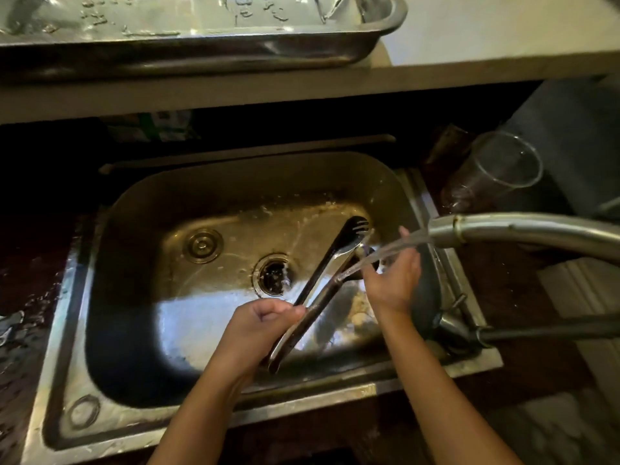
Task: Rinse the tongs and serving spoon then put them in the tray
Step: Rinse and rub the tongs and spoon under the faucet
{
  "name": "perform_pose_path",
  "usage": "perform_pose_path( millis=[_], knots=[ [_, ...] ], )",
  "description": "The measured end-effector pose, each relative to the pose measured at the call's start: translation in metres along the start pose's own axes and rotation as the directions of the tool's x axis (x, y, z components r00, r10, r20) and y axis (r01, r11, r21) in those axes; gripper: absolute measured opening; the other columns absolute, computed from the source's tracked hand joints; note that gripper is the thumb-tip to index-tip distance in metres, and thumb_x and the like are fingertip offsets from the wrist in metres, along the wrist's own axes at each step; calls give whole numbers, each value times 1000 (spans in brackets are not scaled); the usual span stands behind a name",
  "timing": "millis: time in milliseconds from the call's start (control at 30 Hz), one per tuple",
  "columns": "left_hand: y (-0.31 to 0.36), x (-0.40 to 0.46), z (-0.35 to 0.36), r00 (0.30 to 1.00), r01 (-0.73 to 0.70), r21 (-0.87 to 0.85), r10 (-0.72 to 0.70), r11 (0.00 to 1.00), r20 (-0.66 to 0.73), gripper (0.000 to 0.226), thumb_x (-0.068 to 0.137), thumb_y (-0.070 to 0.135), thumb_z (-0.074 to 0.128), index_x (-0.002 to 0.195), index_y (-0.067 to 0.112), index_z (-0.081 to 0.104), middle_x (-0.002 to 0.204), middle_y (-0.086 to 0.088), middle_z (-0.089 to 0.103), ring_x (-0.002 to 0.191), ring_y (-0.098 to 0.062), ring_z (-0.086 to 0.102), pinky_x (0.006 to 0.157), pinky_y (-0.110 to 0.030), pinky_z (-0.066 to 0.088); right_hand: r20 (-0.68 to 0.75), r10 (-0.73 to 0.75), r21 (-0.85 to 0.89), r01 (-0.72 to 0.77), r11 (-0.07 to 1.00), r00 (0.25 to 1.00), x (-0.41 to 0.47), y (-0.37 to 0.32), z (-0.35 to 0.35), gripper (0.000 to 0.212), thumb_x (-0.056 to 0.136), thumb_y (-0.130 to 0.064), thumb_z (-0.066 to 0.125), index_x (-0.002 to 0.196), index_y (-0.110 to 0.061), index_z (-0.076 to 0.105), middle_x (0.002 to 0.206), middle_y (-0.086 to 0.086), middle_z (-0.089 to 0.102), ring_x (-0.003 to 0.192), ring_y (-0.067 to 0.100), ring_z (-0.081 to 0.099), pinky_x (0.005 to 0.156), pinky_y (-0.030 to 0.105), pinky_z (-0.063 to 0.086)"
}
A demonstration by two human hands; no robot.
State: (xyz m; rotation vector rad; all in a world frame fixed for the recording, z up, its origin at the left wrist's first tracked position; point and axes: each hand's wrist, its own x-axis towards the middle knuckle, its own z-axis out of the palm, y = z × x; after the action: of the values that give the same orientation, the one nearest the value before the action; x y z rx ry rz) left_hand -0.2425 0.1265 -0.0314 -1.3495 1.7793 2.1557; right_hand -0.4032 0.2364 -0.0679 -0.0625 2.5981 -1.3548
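1. The sink [110,229] is a steel basin, wet inside, with open floor seen around the drain [273,275].
2. The tray [201,45], steel and wet, is set on the ledge beyond the sink's far edge.
3. The tongs [327,280], steel with dark slotted tips, are held slanting over the sink's right half, under water from the faucet [503,229].
4. The left hand [265,322] is closed on the tongs' handle end.
5. The right hand [396,276] is loosely spread at the tips; whether anything is grasped cannot be told.
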Motion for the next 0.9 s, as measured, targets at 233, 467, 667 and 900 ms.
perform_pose_path(
  millis=[233, 467, 667, 900],
  knots=[
    [17, 7, 4, 999, -47, 79, 47, 996, 1, 15, 75, 25, 73, 63, 16, 72, 54, -1, 69, 46, -11, 60, 42, -19, 46, 292, -508, -445, 585, 677, 810, -17, 13, -17, 34, 76, -7, 66, 109, -13, 66, 125, 10, 63, 123, 27, 52, 107, 43, 31],
    [19, 8, 0, 998, -57, 90, 59, 994, -14, 16, 73, 18, 75, 59, 14, 67, 46, 3, 64, 37, -6, 54, 36, -13, 40, 454, -450, -482, 637, 602, 769, -13, 9, -28, 45, 78, -5, 63, 123, -8, 58, 131, 10, 60, 127, 21, 49, 113, 33, 16],
    [11, 5, -8, 998, -58, 122, 61, 991, -24, 19, 74, 24, 74, 55, 24, 70, 52, -2, 67, 45, -14, 58, 48, -23, 45, 592, -454, -383, 728, 569, 666, -23, 5, -26, 54, 83, -10, 54, 135, -18, 44, 146, 5, 44, 139, 20, 32, 113, 27, 7],
    [7, 9, -3, 993, -112, 122, 116, 986, -28, 18, 77, 21, 71, 71, 3, 68, 67, -17, 68, 55, -18, 59, 50, -23, 47, 685, -473, -228, 780, 582, 553, -55, -6, -29, 57, 79, 1, 55, 132, -17, 48, 141, 7, 49, 132, 23, 41, 113, 38, 33]
  ],
)
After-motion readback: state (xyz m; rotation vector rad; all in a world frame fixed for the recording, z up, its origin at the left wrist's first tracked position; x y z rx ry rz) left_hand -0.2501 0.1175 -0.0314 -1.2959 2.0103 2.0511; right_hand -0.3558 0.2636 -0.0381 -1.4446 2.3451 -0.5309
